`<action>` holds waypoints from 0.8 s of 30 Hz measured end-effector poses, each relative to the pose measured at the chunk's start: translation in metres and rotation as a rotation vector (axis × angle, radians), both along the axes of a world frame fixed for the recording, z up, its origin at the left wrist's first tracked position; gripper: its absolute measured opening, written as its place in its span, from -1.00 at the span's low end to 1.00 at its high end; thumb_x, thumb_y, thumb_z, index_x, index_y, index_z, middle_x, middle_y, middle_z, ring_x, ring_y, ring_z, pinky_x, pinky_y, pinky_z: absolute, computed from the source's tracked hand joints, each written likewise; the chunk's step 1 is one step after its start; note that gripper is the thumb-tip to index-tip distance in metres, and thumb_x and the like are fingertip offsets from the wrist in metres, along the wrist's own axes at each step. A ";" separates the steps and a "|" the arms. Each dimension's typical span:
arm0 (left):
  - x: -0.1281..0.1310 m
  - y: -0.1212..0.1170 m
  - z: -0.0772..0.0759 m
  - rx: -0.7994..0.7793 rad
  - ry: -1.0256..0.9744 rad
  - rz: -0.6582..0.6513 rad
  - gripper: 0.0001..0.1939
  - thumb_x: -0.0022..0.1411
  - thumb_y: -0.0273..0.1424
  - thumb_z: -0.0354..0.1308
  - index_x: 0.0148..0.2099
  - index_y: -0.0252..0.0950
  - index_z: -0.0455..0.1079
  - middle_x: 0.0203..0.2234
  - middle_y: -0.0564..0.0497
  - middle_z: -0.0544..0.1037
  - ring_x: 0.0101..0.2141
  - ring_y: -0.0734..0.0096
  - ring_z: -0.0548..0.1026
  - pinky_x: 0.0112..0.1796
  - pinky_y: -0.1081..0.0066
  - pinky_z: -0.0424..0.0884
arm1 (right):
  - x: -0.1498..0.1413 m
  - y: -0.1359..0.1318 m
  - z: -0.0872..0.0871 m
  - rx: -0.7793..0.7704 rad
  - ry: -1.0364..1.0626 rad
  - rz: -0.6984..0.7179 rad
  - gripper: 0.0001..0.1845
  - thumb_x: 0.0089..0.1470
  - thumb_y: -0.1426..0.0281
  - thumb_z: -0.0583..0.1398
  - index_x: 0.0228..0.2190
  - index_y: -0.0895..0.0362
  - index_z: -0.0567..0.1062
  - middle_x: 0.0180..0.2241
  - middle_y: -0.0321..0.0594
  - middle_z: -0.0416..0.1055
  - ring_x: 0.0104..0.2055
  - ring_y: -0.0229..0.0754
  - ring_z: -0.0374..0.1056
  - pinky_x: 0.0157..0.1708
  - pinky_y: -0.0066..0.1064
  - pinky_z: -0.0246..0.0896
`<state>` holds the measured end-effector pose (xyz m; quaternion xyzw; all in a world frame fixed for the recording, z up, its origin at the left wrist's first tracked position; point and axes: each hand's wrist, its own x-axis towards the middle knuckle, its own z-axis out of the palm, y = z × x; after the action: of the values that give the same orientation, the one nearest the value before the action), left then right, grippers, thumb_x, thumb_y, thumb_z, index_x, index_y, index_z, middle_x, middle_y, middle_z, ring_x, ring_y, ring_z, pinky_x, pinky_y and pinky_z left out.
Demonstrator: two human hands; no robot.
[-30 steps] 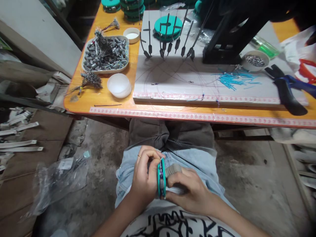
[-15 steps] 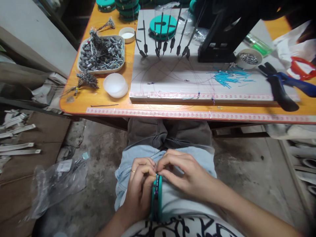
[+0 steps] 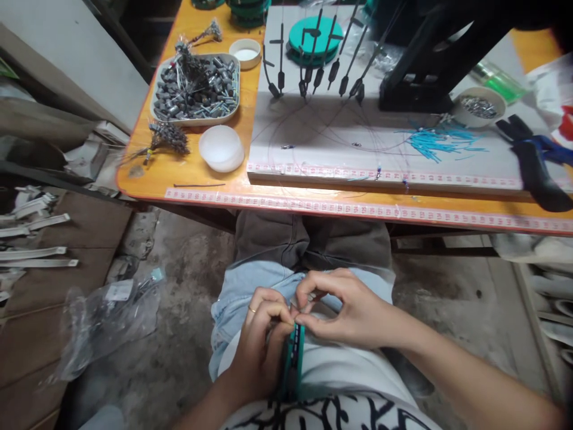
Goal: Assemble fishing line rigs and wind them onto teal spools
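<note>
In my lap, my left hand [image 3: 259, 349] is wrapped around a teal spool [image 3: 292, 361] held on edge, its rim facing up. My right hand [image 3: 342, 310] pinches something very small at the top of the spool's rim, thumb and forefinger pressed together, the other fingers curled. I cannot make out what the pinch holds. Both hands sit below the front edge of the orange table [image 3: 179, 179].
On the table lie a tray of grey metal weights [image 3: 196, 91], a white lid [image 3: 221, 149], a grey board [image 3: 340, 140] with thin lines, black clips and a teal spool [image 3: 316, 37], blue tube pieces [image 3: 436, 145], pliers [image 3: 535, 161]. Measuring tapes run along the edges. A plastic bag [image 3: 107, 316] lies on the floor.
My right hand moved from the spool's side up to its top rim and now pinches there. The left hand kept its hold on the spool. The view shifted slightly.
</note>
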<state>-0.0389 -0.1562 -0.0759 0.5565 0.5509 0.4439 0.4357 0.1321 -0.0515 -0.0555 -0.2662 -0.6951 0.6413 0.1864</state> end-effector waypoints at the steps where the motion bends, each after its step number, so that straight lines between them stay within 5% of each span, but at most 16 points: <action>1: 0.000 -0.001 -0.001 0.007 -0.004 0.000 -0.83 0.35 -0.55 -0.03 -0.24 -0.17 0.27 -0.32 0.09 0.34 -0.26 0.45 0.35 -0.21 0.49 0.29 | 0.000 -0.004 0.000 0.034 0.004 -0.030 -0.88 0.07 0.51 0.26 -0.37 0.12 0.39 -0.43 -0.40 0.42 -0.40 -0.41 0.41 -0.32 -0.64 0.35; 10: -0.002 -0.007 0.001 -0.018 -0.036 0.001 -0.83 0.37 -0.54 -0.07 -0.24 -0.17 0.24 -0.32 0.06 0.32 -0.25 0.41 0.35 -0.21 0.44 0.29 | 0.005 -0.016 0.001 0.006 0.101 -0.252 -0.80 0.16 0.56 0.21 -0.38 0.10 0.27 -0.32 -0.26 0.47 -0.35 -0.30 0.52 -0.37 -0.57 0.42; 16: -0.002 -0.005 0.006 -0.226 -0.150 -0.011 -0.83 0.40 -0.42 -0.05 -0.27 -0.20 0.31 -0.31 0.04 0.34 -0.23 0.38 0.35 -0.19 0.42 0.28 | 0.008 -0.015 0.008 0.552 0.121 -0.087 -0.91 0.22 0.54 0.17 -0.30 0.13 0.36 -0.52 -0.34 0.36 -0.54 -0.37 0.25 -0.50 -0.53 0.17; 24: 0.002 -0.002 0.008 -0.387 -0.273 0.002 -0.80 0.39 -0.30 -0.04 -0.30 -0.18 0.32 -0.31 0.01 0.35 -0.22 0.32 0.37 -0.21 0.36 0.29 | 0.009 -0.012 0.001 0.593 0.168 0.030 -0.94 0.28 0.50 0.09 -0.27 0.15 0.36 -0.45 -0.22 0.39 -0.48 -0.28 0.23 -0.46 -0.45 0.16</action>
<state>-0.0368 -0.1585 -0.0683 0.3971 0.5620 0.4017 0.6043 0.1411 -0.0640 -0.0545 -0.1360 -0.8381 0.4327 0.3031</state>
